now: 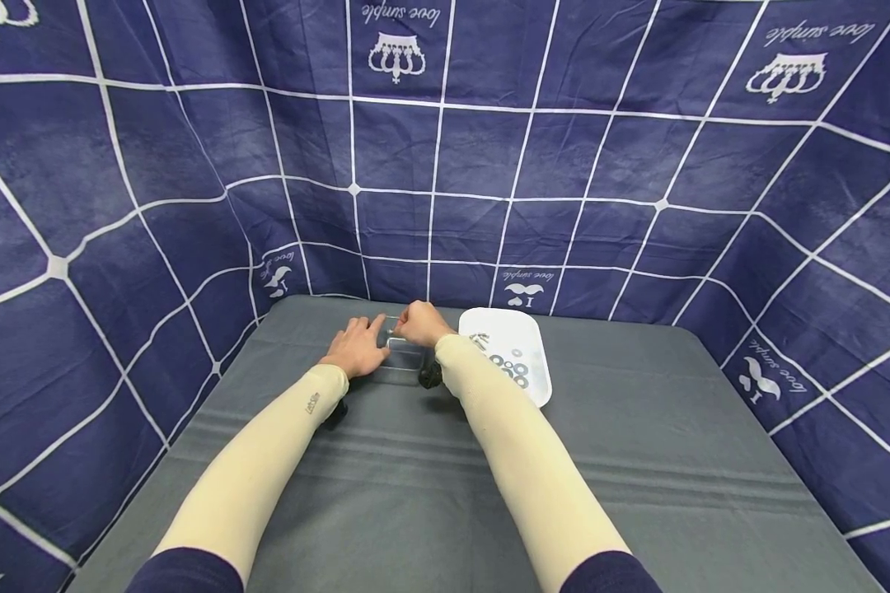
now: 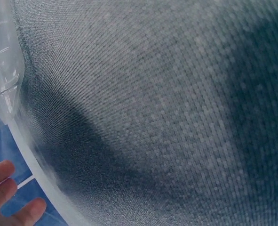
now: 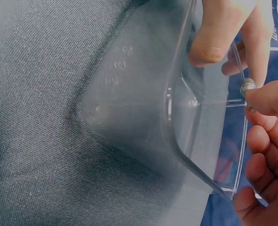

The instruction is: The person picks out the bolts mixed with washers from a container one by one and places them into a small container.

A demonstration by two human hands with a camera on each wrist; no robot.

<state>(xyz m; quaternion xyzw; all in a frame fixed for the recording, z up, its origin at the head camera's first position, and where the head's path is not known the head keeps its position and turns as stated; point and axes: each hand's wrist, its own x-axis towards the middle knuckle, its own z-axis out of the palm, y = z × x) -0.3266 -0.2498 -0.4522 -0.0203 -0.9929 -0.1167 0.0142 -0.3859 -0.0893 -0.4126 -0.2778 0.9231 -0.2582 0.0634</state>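
Note:
My right hand (image 1: 421, 323) pinches a small silvery metal fastener (image 3: 247, 85) between thumb and finger, at the rim of a clear plastic container (image 3: 129, 108). Its other fingers curl loosely below, as the right wrist view shows. My left hand (image 1: 358, 346) lies over the container's left side in the head view, fingers extended. In the right wrist view the left thumb (image 3: 207, 52) comes down by the near rim, close to the fastener. A few spread left fingertips (image 2: 29, 212) show in the left wrist view.
Right of the container stands a white tray (image 1: 537, 362) holding several grey washers (image 1: 519, 369) and some small metal pieces (image 1: 480, 339). Grey cloth (image 1: 415, 494) covers the table. A blue curtain (image 1: 512, 148) with white lines rises behind and at both sides.

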